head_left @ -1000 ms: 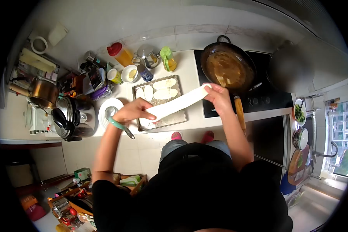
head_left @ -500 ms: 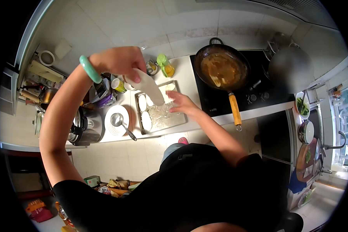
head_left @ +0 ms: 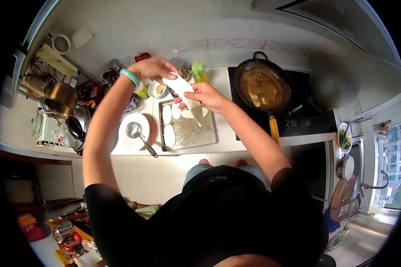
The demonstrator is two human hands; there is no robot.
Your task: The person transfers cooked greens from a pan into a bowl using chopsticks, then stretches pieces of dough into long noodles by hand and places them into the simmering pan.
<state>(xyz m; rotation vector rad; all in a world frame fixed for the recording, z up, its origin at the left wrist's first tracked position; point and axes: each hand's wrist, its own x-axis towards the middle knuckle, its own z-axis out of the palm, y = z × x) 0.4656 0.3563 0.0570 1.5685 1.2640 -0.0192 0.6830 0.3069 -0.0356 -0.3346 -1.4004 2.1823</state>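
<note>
A long, pale white strip (head_left: 182,90), which looks like a flat, soft slice or piece of dough, hangs slanted above a metal baking tray (head_left: 196,141). My left hand (head_left: 153,69), wearing a green bangle, pinches the strip's upper end. Farther down, my right hand (head_left: 206,96) grips it near the middle, thumb on top and fingers behind. The strip's lower end dangles over the tray. Several white oval pieces (head_left: 169,135) lie in the tray along its left and back, on a shiny, clear film-like lining.
Left of the tray, a ladle (head_left: 134,130) rests on a white plate (head_left: 122,141). Behind are a small white bowl (head_left: 152,92) and a green-topped bottle (head_left: 198,70). At right, a wok (head_left: 284,91) with brown liquid stands on the black cooktop (head_left: 314,121), its wooden handle (head_left: 274,127) pointing toward me.
My right hand, apart from the strip and over the tray before, has risen and closed on its middle. My left hand still holds the upper end. The camera view has shifted.
</note>
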